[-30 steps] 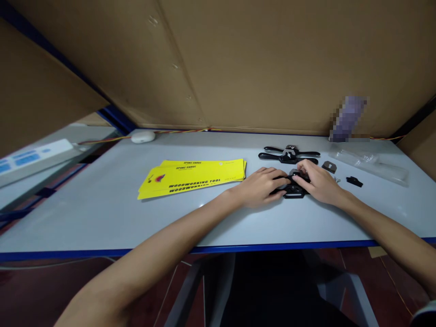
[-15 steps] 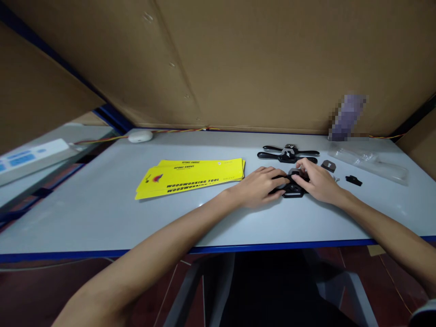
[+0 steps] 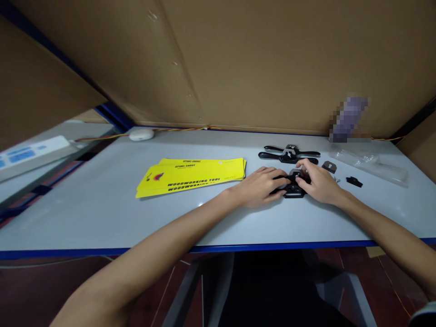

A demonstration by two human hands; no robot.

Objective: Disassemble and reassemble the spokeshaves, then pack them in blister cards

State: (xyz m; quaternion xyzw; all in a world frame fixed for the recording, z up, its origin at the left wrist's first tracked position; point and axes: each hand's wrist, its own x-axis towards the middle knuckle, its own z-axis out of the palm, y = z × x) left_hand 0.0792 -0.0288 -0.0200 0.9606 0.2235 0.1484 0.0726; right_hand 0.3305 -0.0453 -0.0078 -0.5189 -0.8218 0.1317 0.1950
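We see very little change over the last second: the grey table (image 3: 102, 200) holds everything where it was, and our view has only drifted a touch. The yellow spoke-shave boxes (image 3: 190, 176) lie left of centre, the clear plastic bag (image 3: 371, 164) far right, and a second black spokeshave (image 3: 289, 155) sits just beyond our hands, untouched. The black spokeshave (image 3: 293, 190) we are working on lies flat on the table, near the middle right, between both hands. Our left hand (image 3: 260, 186) stays curled over its left handle, fingers closed round it and pinning it down. Our right hand (image 3: 318, 184) has shifted its fingertips slightly on the grey piece atop the body, pinching there; how tightly we cannot tell. The small grey plate (image 3: 329, 166) and small black part (image 3: 354, 181) lie loose to the right, so we judge the fitting at the body is unfinished.
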